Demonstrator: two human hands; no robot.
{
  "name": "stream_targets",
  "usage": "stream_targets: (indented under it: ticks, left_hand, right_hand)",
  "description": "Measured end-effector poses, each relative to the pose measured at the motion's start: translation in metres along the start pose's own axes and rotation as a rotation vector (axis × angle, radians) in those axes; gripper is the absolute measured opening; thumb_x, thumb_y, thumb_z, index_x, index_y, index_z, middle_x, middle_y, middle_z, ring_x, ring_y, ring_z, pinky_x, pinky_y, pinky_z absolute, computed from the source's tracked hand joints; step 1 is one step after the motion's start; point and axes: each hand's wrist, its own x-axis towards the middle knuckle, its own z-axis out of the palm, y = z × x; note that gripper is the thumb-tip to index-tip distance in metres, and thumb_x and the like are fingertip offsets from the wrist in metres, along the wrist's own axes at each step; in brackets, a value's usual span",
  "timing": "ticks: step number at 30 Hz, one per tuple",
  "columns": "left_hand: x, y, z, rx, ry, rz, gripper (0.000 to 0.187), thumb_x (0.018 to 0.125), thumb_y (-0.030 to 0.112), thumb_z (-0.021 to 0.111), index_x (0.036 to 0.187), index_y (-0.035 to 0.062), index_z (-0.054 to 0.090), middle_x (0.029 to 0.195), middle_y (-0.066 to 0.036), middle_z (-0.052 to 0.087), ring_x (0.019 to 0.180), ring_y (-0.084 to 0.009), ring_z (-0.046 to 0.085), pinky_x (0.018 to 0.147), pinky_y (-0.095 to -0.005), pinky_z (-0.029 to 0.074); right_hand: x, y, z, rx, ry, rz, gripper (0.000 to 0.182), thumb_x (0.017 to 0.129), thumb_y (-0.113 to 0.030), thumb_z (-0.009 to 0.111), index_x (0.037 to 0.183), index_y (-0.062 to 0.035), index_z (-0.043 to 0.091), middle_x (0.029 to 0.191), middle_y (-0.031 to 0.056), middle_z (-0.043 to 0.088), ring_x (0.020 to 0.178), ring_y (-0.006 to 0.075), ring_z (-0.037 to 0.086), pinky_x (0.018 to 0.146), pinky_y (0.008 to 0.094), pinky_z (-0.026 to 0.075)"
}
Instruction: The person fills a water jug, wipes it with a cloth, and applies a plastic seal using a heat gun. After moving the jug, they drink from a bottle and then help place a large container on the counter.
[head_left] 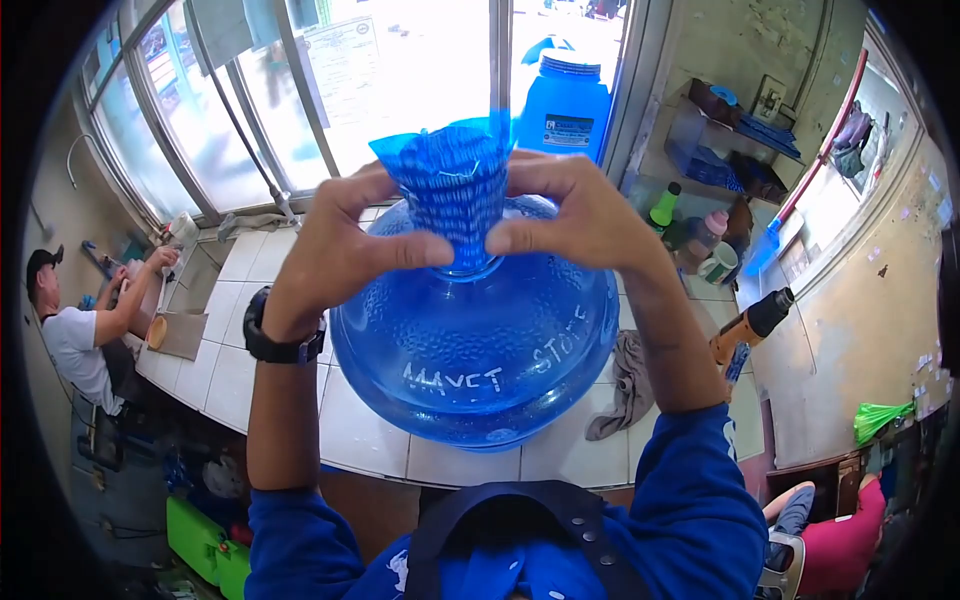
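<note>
A large blue water jug [470, 350] stands upright on the white tiled counter, with hand-written white letters on its shoulder. Around its neck sits a blue patterned plastic seal sleeve [455, 190], its loose upper edge flaring above the neck. My left hand [350, 240] grips the sleeve from the left, thumb pressed on the front near the neck's base. From the other side my right hand [575, 215] holds it the same way, thumb also in front. The other fingers are partly hidden behind the sleeve.
A grey cloth [625, 385] and an orange-black heat gun [750, 325] lie to the right. Bottles and a mug [718, 265] stand farther back. Another blue container [565, 110] is by the window. A person [80, 330] works at the left by a basin.
</note>
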Motion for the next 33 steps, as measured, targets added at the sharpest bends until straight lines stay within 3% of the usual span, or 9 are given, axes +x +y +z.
stream_targets:
  ticks: [5,8,13,17,20,23,27,32,33]
  left_hand:
    - [0.001,-0.008,0.002,0.057,-0.073,-0.002,0.067,0.073,0.044,0.08,0.124,0.0058,0.058,0.119,-0.019,0.061,0.109,-0.0267,0.06,0.094,-0.0436,0.048]
    - [0.01,-0.017,0.003,-0.565,0.224,0.133,0.075,0.071,0.04,0.082,0.131,0.006,0.051,0.124,-0.019,0.057,0.111,-0.0282,0.058,0.091,-0.0423,0.05]
    - [0.036,0.005,0.016,-0.673,0.059,0.129,0.088,0.068,0.037,0.084,0.138,0.0076,0.041,0.121,-0.016,0.06,0.107,-0.0269,0.061,0.092,-0.0412,0.052]
    - [0.039,0.011,0.023,-0.504,-0.043,-0.06,0.075,0.069,0.033,0.084,0.13,0.008,0.048,0.112,-0.014,0.063,0.104,-0.0253,0.063,0.089,-0.0393,0.054]
    - [0.038,0.008,0.019,-0.516,-0.12,-0.034,0.068,0.068,0.028,0.084,0.124,0.0085,0.051,0.106,-0.013,0.064,0.1,-0.0235,0.065,0.088,-0.0372,0.055]
    - [0.04,0.007,0.018,-0.523,-0.139,-0.036,0.066,0.068,0.026,0.084,0.123,0.0086,0.051,0.105,-0.012,0.065,0.099,-0.023,0.065,0.087,-0.0368,0.055]
    - [0.033,0.016,0.021,-0.522,-0.103,-0.069,0.061,0.071,0.022,0.082,0.122,0.0088,0.052,0.104,-0.011,0.066,0.098,-0.0222,0.065,0.086,-0.036,0.055]
    - [0.033,0.013,0.019,-0.536,-0.096,-0.055,0.056,0.073,0.016,0.08,0.121,0.0094,0.053,0.102,-0.01,0.067,0.097,-0.0213,0.065,0.086,-0.0359,0.054]
    - [0.035,0.013,0.017,-0.522,-0.089,-0.036,0.056,0.073,0.016,0.08,0.121,0.0094,0.053,0.102,-0.01,0.067,0.097,-0.0213,0.065,0.086,-0.0359,0.054]
  right_hand:
    - [-0.013,-0.017,0.0,0.082,-0.017,0.213,0.058,0.078,-0.041,0.074,0.122,-0.0037,0.062,0.119,0.0139,0.062,0.11,0.0256,0.059,0.095,0.0389,0.045]
    - [-0.042,-0.026,-0.009,-0.114,0.157,0.138,0.064,0.078,-0.048,0.072,0.122,-0.0034,0.061,0.121,0.0148,0.06,0.113,0.0268,0.057,0.098,0.0397,0.043]
    - [-0.189,-0.014,-0.05,-0.118,1.074,0.488,0.035,0.089,-0.018,0.053,0.118,0.0017,0.06,0.109,0.0119,0.063,0.102,0.0191,0.06,0.088,0.0319,0.048]
    - [-0.368,0.022,-0.041,-0.628,1.566,0.897,0.033,0.096,-0.027,0.054,0.112,-0.0001,0.064,0.096,0.0078,0.065,0.091,0.0174,0.062,0.077,0.0279,0.05]
    - [-0.522,0.079,-0.022,-0.098,1.523,1.202,0.038,0.093,-0.039,0.059,0.107,-0.004,0.066,0.087,0.0065,0.064,0.084,0.0164,0.062,0.071,0.0284,0.051]
    - [-0.5,0.043,-0.025,0.532,1.247,1.52,0.043,0.086,-0.049,0.064,0.1,-0.0082,0.065,0.08,0.0051,0.063,0.074,0.0154,0.062,0.065,0.0285,0.051]
    - [-0.445,0.055,-0.005,0.858,1.431,1.212,0.051,0.081,-0.057,0.066,0.095,-0.0086,0.062,0.075,0.006,0.062,0.061,0.017,0.059,0.051,0.0271,0.044]
    - [-0.44,0.089,-0.023,0.647,1.34,1.231,0.045,0.081,-0.048,0.07,0.099,-0.0082,0.061,0.077,0.0065,0.062,0.061,0.0148,0.058,0.052,0.0274,0.046]
    - [-0.406,0.073,-0.028,0.069,1.321,1.093,0.04,0.08,-0.04,0.073,0.102,-0.0083,0.061,0.076,0.0053,0.061,0.059,0.0124,0.057,0.05,0.027,0.045]
